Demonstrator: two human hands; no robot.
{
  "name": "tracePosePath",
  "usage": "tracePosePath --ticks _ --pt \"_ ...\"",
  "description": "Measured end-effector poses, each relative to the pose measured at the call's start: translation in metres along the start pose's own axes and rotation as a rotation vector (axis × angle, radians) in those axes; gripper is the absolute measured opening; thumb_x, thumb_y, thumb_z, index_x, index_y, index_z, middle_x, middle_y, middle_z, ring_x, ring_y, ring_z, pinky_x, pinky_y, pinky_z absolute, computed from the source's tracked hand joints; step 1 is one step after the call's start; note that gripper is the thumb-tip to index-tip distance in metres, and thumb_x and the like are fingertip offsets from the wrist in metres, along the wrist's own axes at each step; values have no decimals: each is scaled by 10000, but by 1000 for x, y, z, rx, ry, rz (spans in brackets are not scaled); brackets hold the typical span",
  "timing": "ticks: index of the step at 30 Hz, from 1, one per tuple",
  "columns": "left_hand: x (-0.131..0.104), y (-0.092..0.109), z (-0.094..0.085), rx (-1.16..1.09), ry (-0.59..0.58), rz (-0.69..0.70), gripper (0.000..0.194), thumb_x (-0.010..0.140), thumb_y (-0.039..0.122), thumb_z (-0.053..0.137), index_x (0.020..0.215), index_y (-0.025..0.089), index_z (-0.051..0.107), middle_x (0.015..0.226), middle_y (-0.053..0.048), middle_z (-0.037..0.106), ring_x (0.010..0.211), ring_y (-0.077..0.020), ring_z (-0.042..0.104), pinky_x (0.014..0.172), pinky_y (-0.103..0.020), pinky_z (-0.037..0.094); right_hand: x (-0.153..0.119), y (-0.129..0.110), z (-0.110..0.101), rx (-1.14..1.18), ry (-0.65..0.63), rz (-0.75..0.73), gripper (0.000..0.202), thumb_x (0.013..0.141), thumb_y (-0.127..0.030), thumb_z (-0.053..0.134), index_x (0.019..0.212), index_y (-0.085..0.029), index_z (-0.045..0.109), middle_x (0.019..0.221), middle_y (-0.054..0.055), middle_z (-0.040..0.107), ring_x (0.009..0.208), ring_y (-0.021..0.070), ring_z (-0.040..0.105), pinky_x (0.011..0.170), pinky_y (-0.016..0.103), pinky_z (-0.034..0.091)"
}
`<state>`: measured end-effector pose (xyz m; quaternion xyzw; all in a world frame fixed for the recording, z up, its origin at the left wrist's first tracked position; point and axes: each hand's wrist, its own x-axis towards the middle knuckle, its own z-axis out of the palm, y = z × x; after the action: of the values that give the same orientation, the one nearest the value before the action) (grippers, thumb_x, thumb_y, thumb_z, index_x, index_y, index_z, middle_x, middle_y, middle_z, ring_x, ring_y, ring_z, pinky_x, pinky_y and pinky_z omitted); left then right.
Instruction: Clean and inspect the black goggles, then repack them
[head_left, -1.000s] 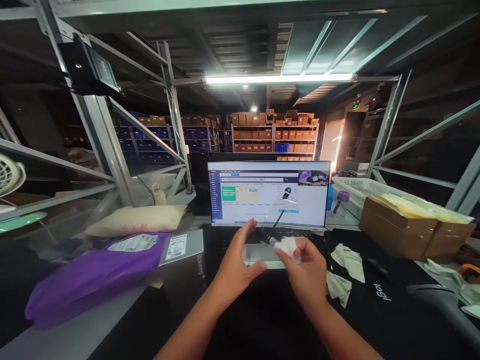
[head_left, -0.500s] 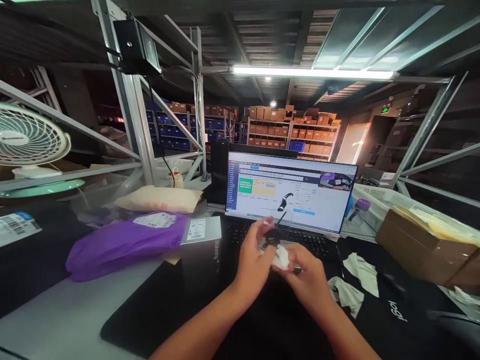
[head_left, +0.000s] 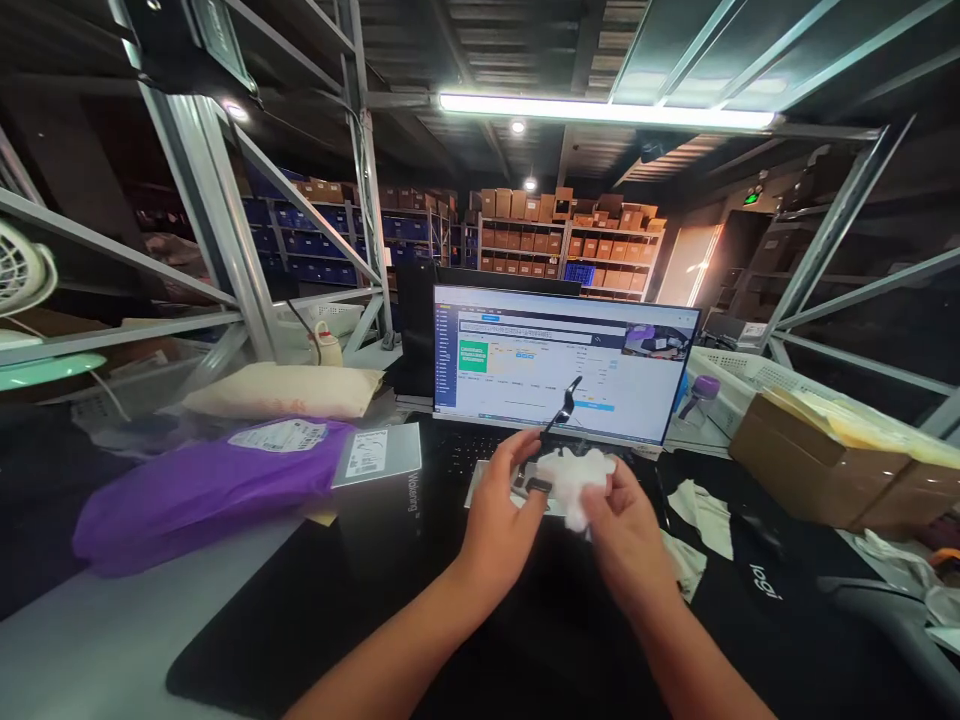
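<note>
In front of the laptop [head_left: 517, 400], my left hand [head_left: 495, 525] is closed around a slim black curved device [head_left: 568, 402]. One end of it rises past the fingers across the screen; its lower part is partly covered. My right hand [head_left: 634, 530] pinches a crumpled white wipe [head_left: 581, 478], bunched up against the device's lower part. Beneath the hands, a pale flat item [head_left: 478, 483] lies by the keyboard, mostly hidden. A grey and black box [head_left: 382, 500] with a label stands to the left of my left hand.
A purple package [head_left: 202, 500] lies left of the box, before a cream padded bag [head_left: 292, 390]. Used wipes [head_left: 703, 515] and a dark mouse [head_left: 757, 535] are on the black mat [head_left: 300, 620]. At right stands an open cardboard box [head_left: 810, 470]. Metal rack posts [head_left: 202, 190] flank the desk.
The white wipe has spread out and is larger between my hands. The device's end stands higher before the screen. My right hand has turned and lifted slightly; the view has shifted right and down.
</note>
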<state>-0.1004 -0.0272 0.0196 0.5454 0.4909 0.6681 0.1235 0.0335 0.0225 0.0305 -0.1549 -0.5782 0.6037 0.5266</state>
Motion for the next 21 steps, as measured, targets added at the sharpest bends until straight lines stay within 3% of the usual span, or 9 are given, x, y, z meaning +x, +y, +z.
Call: tracePosePath --ticks 5,9,11,14,17,21 --pt "4 -5 -7 196 -47 59 560 832 79 501 1367 242 472 1413 -79 549 1316 -238 522 1138 -469 403 -7 7 10 -71 94 -21 481 733 -354 840 680 -218 382 693 -38 520 673 126 472 636 238 402" --pt "7 -1 -11 322 -150 140 563 832 77 498 1370 240 472 1451 -84 525 1354 -252 489 1156 -483 380 1 1 4 181 141 62 570 641 -285 893 615 -214 328 610 -55 505 580 105 459 575 232 396" --pt "6 4 -11 362 -215 183 571 826 69 506 1366 250 478 1484 -74 499 1380 -250 463 1169 -470 369 6 -11 -2 331 140 120 506 598 -268 910 627 -212 408 637 -45 556 595 120 511 585 247 429" --pt "3 9 -9 384 -269 224 571 839 68 501 1375 265 473 1502 -62 485 1395 -240 451 1167 -446 383 13 -29 -10 418 112 183 359 599 -286 904 790 -225 605 774 -8 657 686 171 601 640 294 490" --pt "-1 10 -8 391 -236 213 574 854 88 504 1396 271 457 1487 -59 502 1383 -245 467 1156 -455 398 13 -30 -10 401 97 137 355 642 -348 883 871 -231 638 841 15 685 723 190 621 652 307 503" --pt "-2 4 -9 367 -149 102 604 869 108 487 1440 288 405 1458 -55 528 1337 -243 520 1128 -468 430 3 -9 1 205 102 9 392 677 -348 876 705 -212 510 665 -35 579 619 124 520 587 237 434"
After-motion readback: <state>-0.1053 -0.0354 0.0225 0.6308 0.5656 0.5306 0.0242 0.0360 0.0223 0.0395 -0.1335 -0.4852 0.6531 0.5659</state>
